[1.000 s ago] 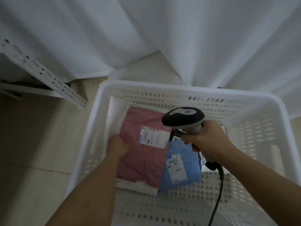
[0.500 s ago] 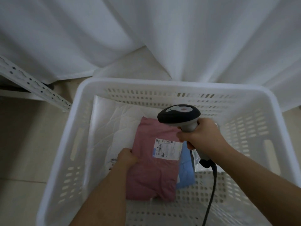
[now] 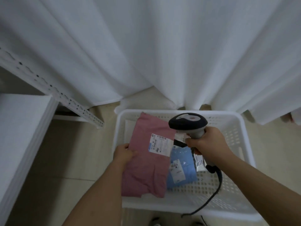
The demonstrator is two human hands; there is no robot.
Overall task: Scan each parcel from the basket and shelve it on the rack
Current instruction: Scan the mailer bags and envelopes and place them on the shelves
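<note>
- Above the basket, the left hand pinches the pink parcel by its left edge, long axis running away from the person.
- Just right of its label, the right hand grips the scanner, head above the label's corner.

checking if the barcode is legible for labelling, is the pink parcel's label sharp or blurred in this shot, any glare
Head view: dim, even light, no glare on the pink parcel's label; bars and large characters show, fine print is soft. Wide-angle bending curves the rack upright and the basket rim.
</note>
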